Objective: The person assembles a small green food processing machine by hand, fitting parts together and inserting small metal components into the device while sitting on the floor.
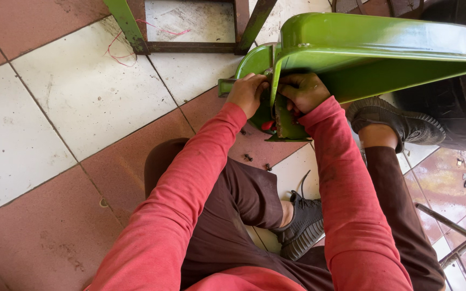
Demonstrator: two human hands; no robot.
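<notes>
Both hands clenched on small fitting at green metal hopper (373, 48) low over the tiled floor (71, 108): left hand (248, 94) steadies, right hand (303, 91) should turn squarely, slowly

Arms: both reaching forward and slightly inward, converging ahead of the knees, covered in red long sleeves down to the wrists.
Left hand (248, 92): curling loosely into a fist, knuckles facing up, fingers bending down and pressing forward, thumb side turning toward the other hand.
Right hand (304, 89): closing in a tighter fist, back of the hand facing up, fingers tucking under out of sight, wrist bending a little downward.
Hands together: sitting just beside each other, nearly touching at the knuckles.
Legs: sitting low, knees spreading wide in dark brown trousers, left foot tucking in under the body, right foot planting forward.
</notes>
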